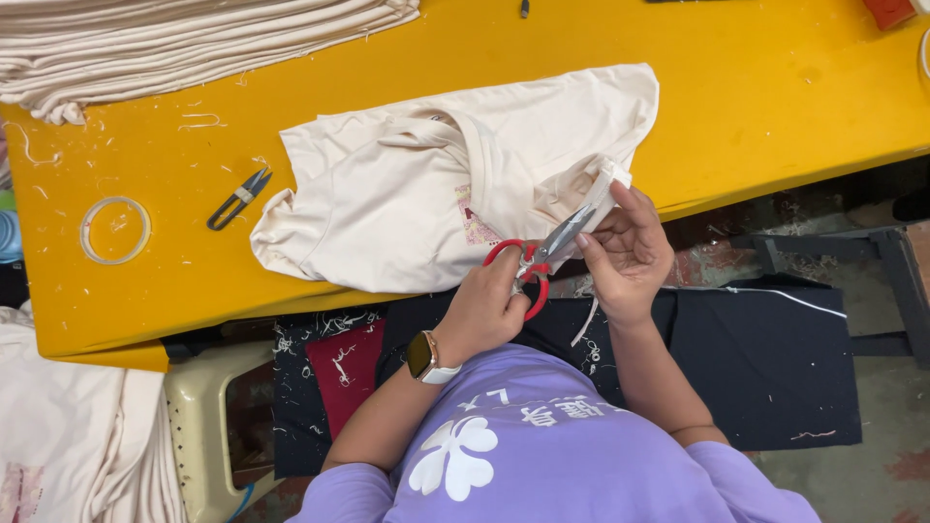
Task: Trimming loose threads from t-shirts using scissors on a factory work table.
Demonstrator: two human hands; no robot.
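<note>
Head view. The fingers [605, 225] of the right hand [628, 254] were closed in a pinch on the loose edge of a cream garment [455, 184], holding a narrow strip of its fabric taut at the bench's near edge. The left hand [484, 308] had its fingers [508, 263] clamped through the loops of red-handled scissors [536, 261], whose blades pointed up towards the pinched strip, just beside the right fingertips. The garment lay crumpled across the middle of the yellow bench [756, 87], its right end overhanging the near edge where both hands met. It appeared to be light, limp knit cloth: likely to slide and sag unless pinched close to the working point, and not fragile, though easily nicked by the blades. A small thread snip [238, 199] lay near the garment's left end, a ring of clear tape [114, 230] towards the bench's left edge, and a stack of folded cream cloth [194, 44] at the far left corner. A watch [426, 358] sat on the left wrist.
</note>
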